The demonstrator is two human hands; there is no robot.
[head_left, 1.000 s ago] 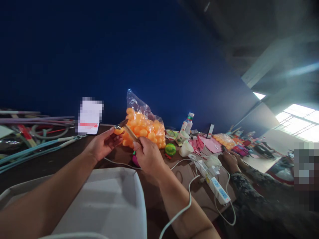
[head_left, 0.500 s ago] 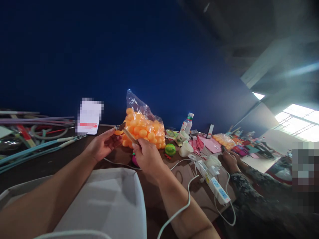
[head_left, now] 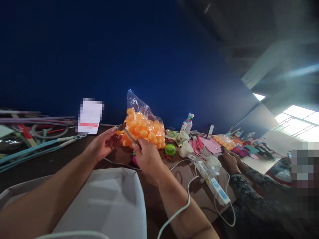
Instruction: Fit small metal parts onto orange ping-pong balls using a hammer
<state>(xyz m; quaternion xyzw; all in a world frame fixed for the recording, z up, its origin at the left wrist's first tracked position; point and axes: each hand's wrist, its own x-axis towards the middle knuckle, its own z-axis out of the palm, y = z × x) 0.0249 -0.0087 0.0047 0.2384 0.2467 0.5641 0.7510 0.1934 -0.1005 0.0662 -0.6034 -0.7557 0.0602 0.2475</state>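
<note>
My left hand (head_left: 104, 144) is closed around an orange ball (head_left: 119, 132), held up in front of me. My right hand (head_left: 147, 156) grips a corded tool with a wooden handle (head_left: 129, 134); its dark metal tip touches the top of the ball. A white cord (head_left: 179, 212) runs from the tool over my right forearm. Just behind my hands stands a clear plastic bag of orange balls (head_left: 144, 127) on the dark table (head_left: 50, 162).
A white cardboard box (head_left: 112, 199) sits below my arms. A white power strip (head_left: 214, 186), paper cups (head_left: 185, 149), a green ball (head_left: 170, 149), a bottle (head_left: 188, 122) and pink papers lie to the right. Another person's hand (head_left: 230, 161) rests there. Coloured hoops and rods (head_left: 32, 139) lie left.
</note>
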